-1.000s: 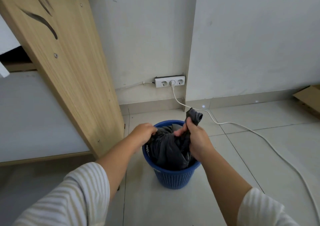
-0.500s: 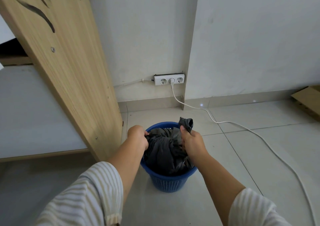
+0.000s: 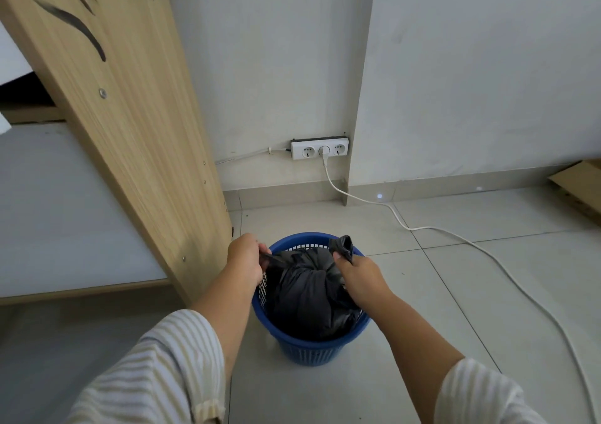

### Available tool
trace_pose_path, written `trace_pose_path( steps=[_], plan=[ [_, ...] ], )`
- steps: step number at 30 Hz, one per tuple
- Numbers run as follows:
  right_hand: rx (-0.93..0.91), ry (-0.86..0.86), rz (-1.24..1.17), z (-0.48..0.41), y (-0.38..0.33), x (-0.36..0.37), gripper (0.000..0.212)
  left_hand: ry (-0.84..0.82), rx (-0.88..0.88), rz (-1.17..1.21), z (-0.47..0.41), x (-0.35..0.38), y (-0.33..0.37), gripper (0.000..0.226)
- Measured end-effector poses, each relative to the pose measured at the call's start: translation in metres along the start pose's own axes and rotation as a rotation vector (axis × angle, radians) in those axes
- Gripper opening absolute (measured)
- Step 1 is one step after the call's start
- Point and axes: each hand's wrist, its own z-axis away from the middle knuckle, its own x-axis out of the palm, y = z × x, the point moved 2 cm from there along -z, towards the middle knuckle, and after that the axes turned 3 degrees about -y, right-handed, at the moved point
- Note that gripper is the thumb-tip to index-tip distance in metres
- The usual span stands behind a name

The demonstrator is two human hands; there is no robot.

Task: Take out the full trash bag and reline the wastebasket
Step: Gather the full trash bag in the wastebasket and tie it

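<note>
At the near edge of the view: two forearms in striped sleeves, reaching forward and down.

Left hand: closed on a thin, taut strip of the trash bag at the left rim of the wastebasket. Fingers curled under, tips hidden.

Right hand: closed on the other gathered tail of the bag, a dark tuft standing above the knuckles at the far right rim. Fingers wrapped around it, tips not visible.

Change noted: a second ago the right hand held its tail higher and the two tails sat closer together; now the hands are lower and wider apart, one at each side of the rim, with the plastic drawn tight across a bunched centre. Judgement: the bag mouth is being cinched or knotted; lifting out and relining are not yet done.

Trash bag: dark grey, full, seated inside the blue lattice wastebasket, which stands on the tiled floor.

Hard to make out: whether a knot is actually formed at the bunched centre; the bag's contents; any spare liner, none visible.

Farther: wooden panel at left, white cable trailing right, wall socket strip, cardboard cut off at far right.
</note>
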Motion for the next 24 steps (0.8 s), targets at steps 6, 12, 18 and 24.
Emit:
trace_pose_path(
  steps=[6, 12, 18, 24],
  plan=[
    [-0.059, -0.126, -0.464, -0.003, -0.023, 0.002, 0.009, -0.487, 0.187, -0.063, 0.037, 0.018, 0.012, 0.029],
    [-0.18, -0.324, -0.413, -0.01, -0.033, 0.023, 0.091, -0.624, 0.213, -0.279, 0.056, 0.033, 0.0, 0.021],
    [-0.245, -0.23, -0.137, -0.005, -0.033, 0.029, 0.046, -0.706, 0.212, -0.336, 0.061, 0.037, -0.002, 0.012],
    [-0.122, -0.202, -0.303, -0.005, -0.031, 0.025, 0.017, -0.676, 0.115, -0.164, 0.052, 0.033, -0.002, 0.037]
  ],
)
